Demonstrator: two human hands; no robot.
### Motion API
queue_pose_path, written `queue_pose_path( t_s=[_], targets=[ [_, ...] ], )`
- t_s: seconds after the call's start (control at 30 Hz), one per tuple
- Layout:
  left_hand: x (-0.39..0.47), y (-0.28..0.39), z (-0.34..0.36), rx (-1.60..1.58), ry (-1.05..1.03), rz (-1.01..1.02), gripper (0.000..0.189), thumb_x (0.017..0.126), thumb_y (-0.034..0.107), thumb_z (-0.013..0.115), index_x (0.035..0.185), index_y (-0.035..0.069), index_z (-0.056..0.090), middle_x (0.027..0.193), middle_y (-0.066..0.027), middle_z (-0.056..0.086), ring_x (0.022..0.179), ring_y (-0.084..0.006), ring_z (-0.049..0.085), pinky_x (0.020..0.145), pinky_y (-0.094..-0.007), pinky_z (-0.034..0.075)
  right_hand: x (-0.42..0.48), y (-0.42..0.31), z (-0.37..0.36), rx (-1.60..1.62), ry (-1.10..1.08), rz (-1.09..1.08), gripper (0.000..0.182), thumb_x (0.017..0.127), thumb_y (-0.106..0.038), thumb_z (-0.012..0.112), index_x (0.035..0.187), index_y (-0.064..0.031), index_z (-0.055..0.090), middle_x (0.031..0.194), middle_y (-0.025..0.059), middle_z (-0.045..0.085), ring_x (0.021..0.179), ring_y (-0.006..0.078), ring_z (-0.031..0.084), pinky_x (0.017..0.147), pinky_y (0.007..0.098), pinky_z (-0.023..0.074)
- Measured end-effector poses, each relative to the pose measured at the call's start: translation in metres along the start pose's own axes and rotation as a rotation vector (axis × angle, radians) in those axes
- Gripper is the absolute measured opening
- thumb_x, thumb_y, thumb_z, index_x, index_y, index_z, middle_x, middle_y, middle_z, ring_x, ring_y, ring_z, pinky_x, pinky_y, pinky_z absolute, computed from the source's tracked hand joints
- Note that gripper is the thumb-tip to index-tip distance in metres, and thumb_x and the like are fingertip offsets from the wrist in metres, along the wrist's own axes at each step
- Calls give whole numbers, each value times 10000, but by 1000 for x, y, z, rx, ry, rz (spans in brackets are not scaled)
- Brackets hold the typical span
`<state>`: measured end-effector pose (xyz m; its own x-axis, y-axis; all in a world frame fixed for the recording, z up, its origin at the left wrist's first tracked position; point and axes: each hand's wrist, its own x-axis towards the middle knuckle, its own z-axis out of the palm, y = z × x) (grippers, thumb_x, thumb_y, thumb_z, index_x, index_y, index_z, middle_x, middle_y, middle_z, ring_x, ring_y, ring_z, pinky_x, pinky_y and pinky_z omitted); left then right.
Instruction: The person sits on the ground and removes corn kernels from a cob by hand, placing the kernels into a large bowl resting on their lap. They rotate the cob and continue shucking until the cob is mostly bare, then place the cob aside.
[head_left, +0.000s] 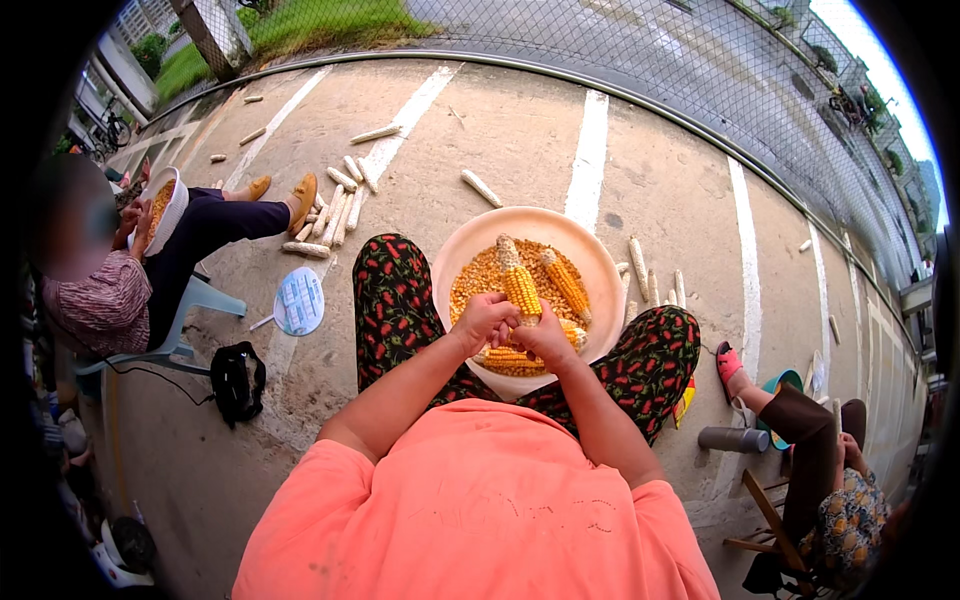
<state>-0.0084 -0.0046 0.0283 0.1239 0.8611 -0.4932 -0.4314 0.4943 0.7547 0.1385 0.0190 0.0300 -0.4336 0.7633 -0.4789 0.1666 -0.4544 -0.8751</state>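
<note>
Both hands meet over a pale plastic basin (604, 240) between my knees. My left hand (486, 321) has its fingers on the near end of a yellow corn cob (519, 283), and my right hand (551, 341) grips that same end from the other side. The cob's far tip is bare of kernels, while yellow rows cover its middle. Loose corn kernels (474, 271) fill the basin floor. Another partly shelled cob (567, 283) lies on them at the right. More corn cobs (517, 360) rest under my hands, partly hidden.
Stripped cobs (334, 217) are heaped at left; others (639, 266) lie right of the basin. A hand fan (298, 301) and black bag (237, 382) lie on the concrete. Seated people (97, 315) work either side. A grey flask (733, 439) lies at right. A wire fence (525, 30) runs ahead.
</note>
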Motion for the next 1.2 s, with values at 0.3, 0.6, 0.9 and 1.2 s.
queue_pose_path(
  t_s=[0.3,0.6,0.9,1.2],
  targets=[
    [4,-11,-2,88,64,96,124,715,27,509,814,-24,563,615,-82,567,376,-116,507,283,-232,376,0,1,5,3,-21,-79,481,638,-45,587,1075,-104,396,714,19,518,499,88,502,340,206,343],
    [4,-4,-4,22,92,-10,462,692,32,529,1139,-65,464,726,-88,579,469,-121,526,366,-226,402,0,-1,-2,310,-103,62,430,635,-28,587,1025,-99,420,667,26,511,479,98,488,345,204,326],
    [29,-29,-22,458,174,400,423,733,81,599,1122,-59,507,782,-58,598,647,-89,570,506,-228,469,-2,-5,0,157,-4,22,516,620,-14,588,1088,-89,385,712,40,506,501,113,501,351,227,349],
    [4,-8,-4,119,-24,83,233,737,90,634,915,-28,540,682,-68,575,454,-104,543,360,-212,446,5,8,0,-170,81,-114,620,640,-66,630,1199,-53,362,888,95,577,667,175,586,501,283,469]
  ],
)
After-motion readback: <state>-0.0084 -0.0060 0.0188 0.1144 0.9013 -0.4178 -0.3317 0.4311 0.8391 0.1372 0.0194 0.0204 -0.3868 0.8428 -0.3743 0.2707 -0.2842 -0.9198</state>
